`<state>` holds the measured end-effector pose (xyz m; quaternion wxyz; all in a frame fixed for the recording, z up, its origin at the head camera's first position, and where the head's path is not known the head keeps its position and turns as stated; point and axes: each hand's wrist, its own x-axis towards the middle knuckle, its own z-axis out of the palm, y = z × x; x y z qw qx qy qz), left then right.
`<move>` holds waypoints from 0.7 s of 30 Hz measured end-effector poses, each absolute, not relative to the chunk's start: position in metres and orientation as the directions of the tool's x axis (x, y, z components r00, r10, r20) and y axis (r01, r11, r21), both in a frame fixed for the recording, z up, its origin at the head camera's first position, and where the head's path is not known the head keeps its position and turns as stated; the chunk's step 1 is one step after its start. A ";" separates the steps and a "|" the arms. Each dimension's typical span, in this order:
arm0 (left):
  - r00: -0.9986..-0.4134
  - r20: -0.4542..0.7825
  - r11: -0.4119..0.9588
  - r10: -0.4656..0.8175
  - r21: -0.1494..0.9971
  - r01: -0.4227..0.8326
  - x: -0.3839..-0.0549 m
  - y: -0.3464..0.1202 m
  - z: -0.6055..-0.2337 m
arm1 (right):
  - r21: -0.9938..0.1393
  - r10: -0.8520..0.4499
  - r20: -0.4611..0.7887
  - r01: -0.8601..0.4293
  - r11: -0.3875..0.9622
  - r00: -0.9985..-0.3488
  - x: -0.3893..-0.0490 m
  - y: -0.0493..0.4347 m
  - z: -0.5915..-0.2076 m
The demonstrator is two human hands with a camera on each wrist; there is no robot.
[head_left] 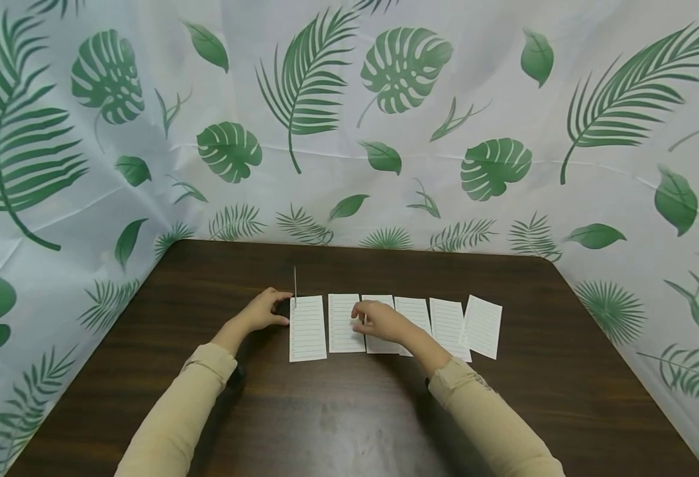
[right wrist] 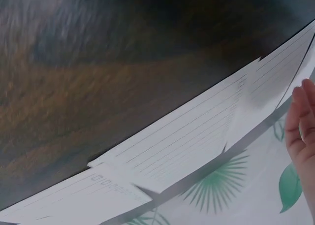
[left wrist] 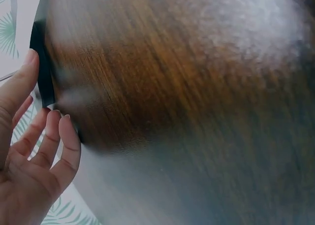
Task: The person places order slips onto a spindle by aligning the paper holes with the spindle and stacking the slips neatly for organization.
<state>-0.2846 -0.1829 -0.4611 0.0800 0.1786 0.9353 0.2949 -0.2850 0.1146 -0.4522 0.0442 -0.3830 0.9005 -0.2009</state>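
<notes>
Several white lined paper cards lie in a row across the dark table. My left hand [head_left: 262, 310] is beside the leftmost card [head_left: 308, 329], thumb and index finger apart at its left edge. A thin, pale upright strip [head_left: 295, 285] stands at that card's top left corner, close to the index fingertip; its kind is unclear. In the left wrist view the left hand's fingers [left wrist: 69, 141] are bent and spread from the thumb. My right hand [head_left: 381, 320], fingers loosely bent, is over the second card [head_left: 342, 338] and third card [head_left: 379, 346]. Nothing shows between its fingers [right wrist: 298, 112].
Further right lie a fourth card [head_left: 412, 308], a fifth card [head_left: 447, 321] and a tilted last card [head_left: 483, 326] partly overlapping it. The brown wooden table [head_left: 337, 424] meets a white leaf-print cloth [head_left: 325, 185] at its back and sides.
</notes>
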 end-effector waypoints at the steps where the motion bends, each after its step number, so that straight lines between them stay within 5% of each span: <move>1: -0.924 -0.047 0.767 0.380 0.574 0.286 -0.285 -0.183 -0.461 | -0.370 -0.713 0.075 -0.684 0.629 -0.697 -0.286 0.116 -0.453; 21: -0.907 -0.074 0.814 0.415 0.475 0.334 -0.296 -0.184 -0.456 | -0.302 -0.686 -0.053 -0.643 0.704 -0.726 -0.301 0.117 -0.456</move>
